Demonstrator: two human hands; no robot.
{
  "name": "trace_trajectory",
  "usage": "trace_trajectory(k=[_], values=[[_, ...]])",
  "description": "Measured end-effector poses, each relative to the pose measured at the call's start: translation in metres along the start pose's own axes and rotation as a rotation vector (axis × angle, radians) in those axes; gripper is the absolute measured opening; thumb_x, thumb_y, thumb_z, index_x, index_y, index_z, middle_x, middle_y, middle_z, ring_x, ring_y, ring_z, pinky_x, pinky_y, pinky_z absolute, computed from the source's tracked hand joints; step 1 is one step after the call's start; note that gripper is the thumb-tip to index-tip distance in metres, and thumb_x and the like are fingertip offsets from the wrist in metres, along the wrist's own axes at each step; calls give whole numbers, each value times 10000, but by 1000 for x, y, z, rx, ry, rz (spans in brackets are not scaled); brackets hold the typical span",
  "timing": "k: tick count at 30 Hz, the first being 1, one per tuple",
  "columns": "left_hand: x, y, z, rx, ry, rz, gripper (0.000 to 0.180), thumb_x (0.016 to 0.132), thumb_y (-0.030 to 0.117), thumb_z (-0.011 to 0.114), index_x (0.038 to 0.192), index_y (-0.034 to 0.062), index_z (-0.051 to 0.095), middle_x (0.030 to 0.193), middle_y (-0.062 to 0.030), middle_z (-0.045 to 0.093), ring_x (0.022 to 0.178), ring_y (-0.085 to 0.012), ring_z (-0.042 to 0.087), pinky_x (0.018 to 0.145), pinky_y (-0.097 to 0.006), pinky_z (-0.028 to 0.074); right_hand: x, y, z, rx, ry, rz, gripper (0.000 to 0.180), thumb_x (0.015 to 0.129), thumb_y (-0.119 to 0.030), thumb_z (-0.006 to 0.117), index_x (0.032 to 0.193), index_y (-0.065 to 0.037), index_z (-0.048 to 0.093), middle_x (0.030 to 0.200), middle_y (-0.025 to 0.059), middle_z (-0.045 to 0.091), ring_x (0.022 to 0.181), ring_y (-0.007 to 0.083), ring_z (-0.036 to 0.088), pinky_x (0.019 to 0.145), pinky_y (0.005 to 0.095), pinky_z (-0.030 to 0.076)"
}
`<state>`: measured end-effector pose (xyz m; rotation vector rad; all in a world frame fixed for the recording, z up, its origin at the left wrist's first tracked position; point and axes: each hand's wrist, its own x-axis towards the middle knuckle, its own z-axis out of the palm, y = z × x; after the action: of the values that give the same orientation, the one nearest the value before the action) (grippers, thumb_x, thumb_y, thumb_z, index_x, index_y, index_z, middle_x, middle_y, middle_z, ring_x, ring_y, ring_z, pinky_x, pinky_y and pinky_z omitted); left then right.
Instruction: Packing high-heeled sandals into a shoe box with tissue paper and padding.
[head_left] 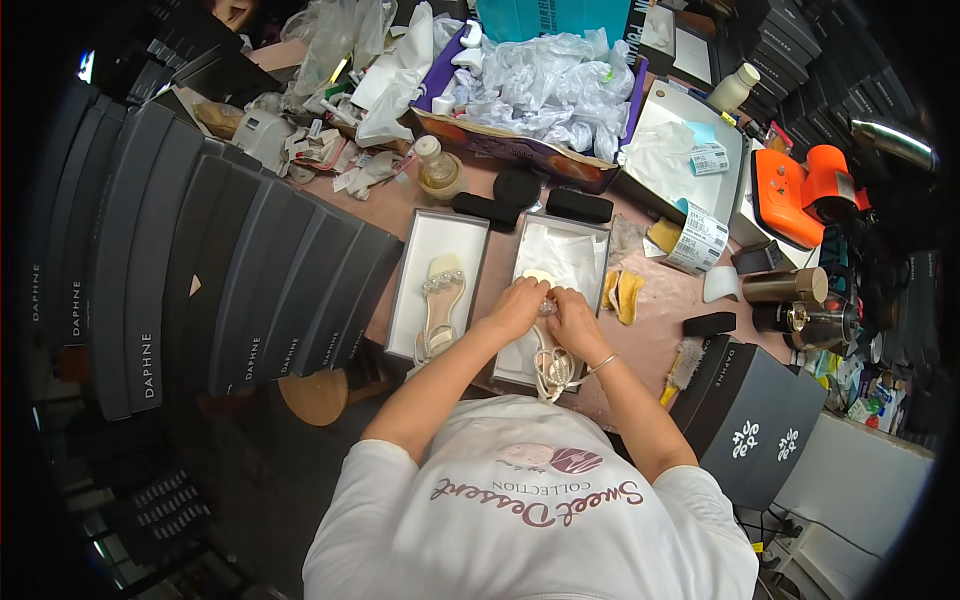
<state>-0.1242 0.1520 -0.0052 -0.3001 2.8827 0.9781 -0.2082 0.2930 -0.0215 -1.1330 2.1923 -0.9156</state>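
My left hand (518, 306) and my right hand (574, 322) meet over the front part of a cream sandal (553, 368). The fingers of both are closed on its toe strap and hide most of it. This sandal lies over an open shoebox part (507, 364) lined with white tissue paper (572, 252), its heel end toward me. To the left, a matching sandal (440, 300) with a beaded strap lies in another white-lined shoebox part (407, 285).
Tall stacks of dark shoeboxes (222, 270) stand at the left. A purple box (530, 146) of crumpled tissue is at the back, near a glass bottle (437, 172). At right are label rolls (696, 238), an orange device (787, 200), a brush (683, 368) and shoeboxes (745, 420).
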Motion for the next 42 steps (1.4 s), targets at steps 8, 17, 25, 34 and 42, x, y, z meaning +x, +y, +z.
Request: trace_trajectory(k=[8,17,25,34,42], values=[[-69,35,-18,-366,271,-6,215,838,78,628,1041,6,624,972,-154,605,893,-328,587,786,-385,476,-20,-20,-25,258,225,-21,356,800,-46,622,1149,-13,559,1088,194,568,997,328,577,858,374,474],[-130,99,-7,-137,176,6,246,788,253,715,856,22,667,818,-98,579,817,-275,574,729,-376,463,-131,-30,-46,83,12,-86,215,772,-108,658,959,-2,656,878,170,601,787,322,608,722,388,494],[-141,92,17,-179,267,19,142,773,141,694,845,24,657,805,-115,593,788,-302,569,693,-406,455,-164,-40,-26,95,59,53,133,797,-132,665,852,-11,663,766,164,590,708,302,596,641,387,469],[-179,88,33,-1099,24,-455,146,904,113,615,932,-29,607,803,-59,628,664,-88,590,578,-246,507,-188,-36,5,671,-78,276,157,865,-137,641,851,20,637,675,-11,544,628,67,462,556,248,400],[-202,78,41,-1439,8,-593,137,914,131,604,946,0,581,812,-47,607,622,-91,576,556,-233,518,-193,-33,12,828,-77,334,168,900,-159,621,847,0,624,677,-40,537,600,54,455,533,230,386]])
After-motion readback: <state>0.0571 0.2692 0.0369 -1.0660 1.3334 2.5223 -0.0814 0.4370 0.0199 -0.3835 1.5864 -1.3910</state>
